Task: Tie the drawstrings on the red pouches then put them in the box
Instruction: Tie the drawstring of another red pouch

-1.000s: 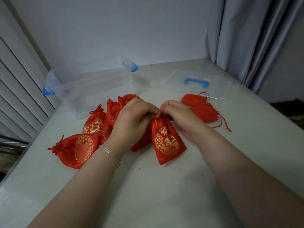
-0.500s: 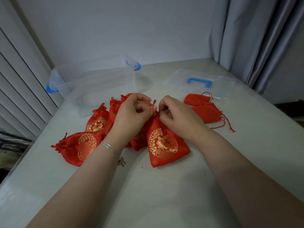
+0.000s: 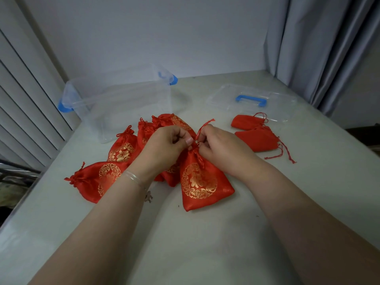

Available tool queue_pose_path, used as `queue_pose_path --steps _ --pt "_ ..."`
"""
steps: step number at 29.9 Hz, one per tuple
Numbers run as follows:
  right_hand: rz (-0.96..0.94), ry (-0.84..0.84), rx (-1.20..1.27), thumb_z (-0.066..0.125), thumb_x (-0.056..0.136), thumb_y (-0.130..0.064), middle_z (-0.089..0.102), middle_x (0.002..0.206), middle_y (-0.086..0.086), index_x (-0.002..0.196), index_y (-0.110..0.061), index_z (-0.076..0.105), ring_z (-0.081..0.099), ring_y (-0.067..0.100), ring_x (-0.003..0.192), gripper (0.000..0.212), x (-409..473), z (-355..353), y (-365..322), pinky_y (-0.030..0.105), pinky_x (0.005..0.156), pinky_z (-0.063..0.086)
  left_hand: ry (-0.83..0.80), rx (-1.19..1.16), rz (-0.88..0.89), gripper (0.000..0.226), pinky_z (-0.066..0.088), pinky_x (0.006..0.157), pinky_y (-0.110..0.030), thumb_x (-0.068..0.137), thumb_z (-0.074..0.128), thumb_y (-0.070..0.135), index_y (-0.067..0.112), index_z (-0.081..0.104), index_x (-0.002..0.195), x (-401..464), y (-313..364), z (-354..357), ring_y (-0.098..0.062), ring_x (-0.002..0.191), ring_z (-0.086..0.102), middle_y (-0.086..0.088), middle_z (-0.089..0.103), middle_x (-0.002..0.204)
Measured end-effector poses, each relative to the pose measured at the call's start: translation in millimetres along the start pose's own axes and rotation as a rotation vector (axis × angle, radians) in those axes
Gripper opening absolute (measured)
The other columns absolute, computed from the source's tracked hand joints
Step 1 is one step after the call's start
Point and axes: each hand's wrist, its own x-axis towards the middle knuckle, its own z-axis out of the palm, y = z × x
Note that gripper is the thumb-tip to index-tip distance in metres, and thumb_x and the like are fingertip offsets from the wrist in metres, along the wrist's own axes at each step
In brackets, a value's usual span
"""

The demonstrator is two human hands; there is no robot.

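Note:
A red pouch with a gold round pattern (image 3: 202,182) lies on the table in front of me, neck pointing away. My left hand (image 3: 164,147) and my right hand (image 3: 222,147) both pinch its red drawstrings (image 3: 202,128) at the gathered neck. Behind my left hand is a heap of several more red pouches (image 3: 121,149), necks drawn shut. Two plain red pouches (image 3: 257,138) lie to the right with loose strings. The clear box with blue latches (image 3: 123,99) stands open at the back left.
The clear lid with a blue handle (image 3: 250,99) lies flat at the back right. Grey curtains (image 3: 320,48) hang along the right edge of the table. White slats (image 3: 24,103) run along the left side. The table (image 3: 205,243) is pale.
The pouch in my hands has shifted slightly and its neck is drawn tighter. My fingers have worked the drawstrings, and one string end now sticks up between my hands.

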Motion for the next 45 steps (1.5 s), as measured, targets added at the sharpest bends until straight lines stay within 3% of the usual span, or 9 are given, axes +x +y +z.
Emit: queue_pose_path --steps 4,13,17,20,25,33,37,41,45 --pt "-0.018 0.019 0.089 0.051 0.089 -0.027 0.057 0.092 -0.002 0.101 -0.017 0.053 0.058 0.02 0.087 0.016 -3.8 -4.0 -5.3 0.034 0.072 0.044 -0.079 0.025 -0.04 0.006 0.051 0.07 -0.015 0.083 0.071 0.015 0.019 0.07 0.088 -1.0 -0.3 -5.6 -0.002 0.072 0.063 0.002 0.069 0.078" --pt "-0.095 -0.037 0.115 0.043 0.097 -0.019 0.049 0.098 -0.006 0.094 -0.024 0.043 0.055 0.015 0.089 0.005 -6.6 2.9 -7.2 0.03 0.074 0.042 -0.018 0.135 0.027 0.006 0.04 0.053 -0.01 0.079 0.073 0.023 0.024 0.07 0.074 -2.0 -0.6 2.4 0.005 0.054 0.051 0.011 0.061 0.063" --pt "-0.017 0.033 0.436 0.053 0.093 -0.015 0.052 0.096 -0.004 0.094 -0.022 0.051 0.055 0.0 0.074 0.008 -2.0 0.0 -4.4 0.016 0.071 0.04 0.001 0.034 -0.006 0.002 0.046 0.059 -0.013 0.08 0.074 0.019 0.017 0.074 0.079 -2.9 1.0 0.1 -0.001 0.065 0.06 0.004 0.069 0.073" --pt "0.033 -0.038 0.638 0.047 0.096 -0.009 0.053 0.092 -0.013 0.115 -0.022 0.051 0.055 0.001 0.065 0.024 -0.8 -6.2 0.1 0.008 0.063 0.04 -0.008 -0.069 -0.019 0.004 0.048 0.065 -0.015 0.08 0.075 0.017 0.014 0.075 0.082 -4.2 4.4 -1.5 -0.007 0.072 0.064 -0.003 0.072 0.079" --pt "0.105 -0.126 0.463 0.053 0.094 -0.02 0.057 0.085 -0.017 0.104 -0.027 0.059 0.053 -0.001 0.08 0.013 1.4 -0.9 12.5 0.02 0.074 0.04 0.026 -0.206 -0.044 0.004 0.052 0.07 -0.021 0.08 0.074 0.015 0.015 0.075 0.083 -4.8 6.6 -4.1 -0.011 0.074 0.065 -0.008 0.073 0.082" --pt "-0.087 0.118 0.172 0.057 0.09 -0.029 0.054 0.084 -0.006 0.084 -0.02 0.056 0.053 0.012 0.078 0.011 -2.7 -12.2 2.3 0.033 0.07 0.043 0.056 -0.318 -0.123 0.01 0.052 0.072 -0.012 0.079 0.074 0.012 0.014 0.077 0.089 -3.9 4.1 -8.2 -0.006 0.082 0.069 -0.001 0.075 0.084" --pt "-0.13 0.005 0.209 0.059 0.089 -0.029 0.051 0.091 -0.008 0.084 -0.021 0.059 0.053 0.009 0.082 0.009 -2.5 -12.6 2.9 0.032 0.075 0.046 0.035 -0.32 -0.166 0.009 0.054 0.075 -0.018 0.076 0.076 0.011 0.016 0.076 0.083 -2.9 2.3 -11.4 -0.01 0.08 0.068 -0.003 0.075 0.083" --pt "-0.08 0.055 0.352 0.058 0.091 -0.026 0.05 0.098 -0.011 0.089 -0.022 0.062 0.049 -0.003 0.08 0.006 -1.3 -15.4 6.4 0.011 0.072 0.037 0.008 -0.274 -0.107 0.008 0.055 0.073 -0.017 0.077 0.075 0.005 0.011 0.073 0.081 -3.9 4.8 -10.1 -0.012 0.074 0.067 -0.009 0.073 0.083" --pt "-0.027 -0.066 0.519 0.048 0.096 -0.014 0.061 0.107 -0.011 0.115 -0.022 0.058 0.058 0.015 0.085 0.023 0.0 -16.3 6.4 0.023 0.079 0.046 -0.015 -0.268 -0.034 0.007 0.055 0.075 -0.019 0.078 0.074 0.003 0.009 0.072 0.081 -5.5 6.5 -8.2 -0.01 0.076 0.066 -0.009 0.072 0.083"
